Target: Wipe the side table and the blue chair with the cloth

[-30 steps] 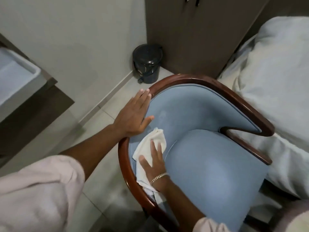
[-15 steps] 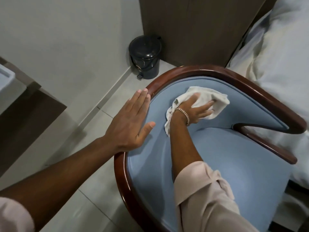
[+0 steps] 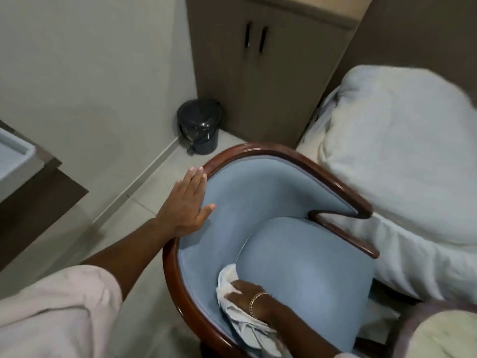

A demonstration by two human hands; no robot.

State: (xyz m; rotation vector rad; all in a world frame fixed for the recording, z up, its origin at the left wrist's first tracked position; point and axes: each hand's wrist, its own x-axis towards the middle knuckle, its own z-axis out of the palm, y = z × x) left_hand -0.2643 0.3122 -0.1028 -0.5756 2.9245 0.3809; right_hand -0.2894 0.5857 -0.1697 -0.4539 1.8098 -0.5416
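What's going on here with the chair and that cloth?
A person is wiping a blue padded chair with a dark wooden frame. The right hand presses a crumpled white cloth against the inner left side of the chair, beside the seat cushion. The left hand lies flat and open on the left part of the wooden rim, steadying the chair. A white bed stands to the right.

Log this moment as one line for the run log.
step: wiping blue chair | right hand: presses cloth on inner left side by seat | left hand: flat on wooden rim

Bedroom: bed, cupboard.
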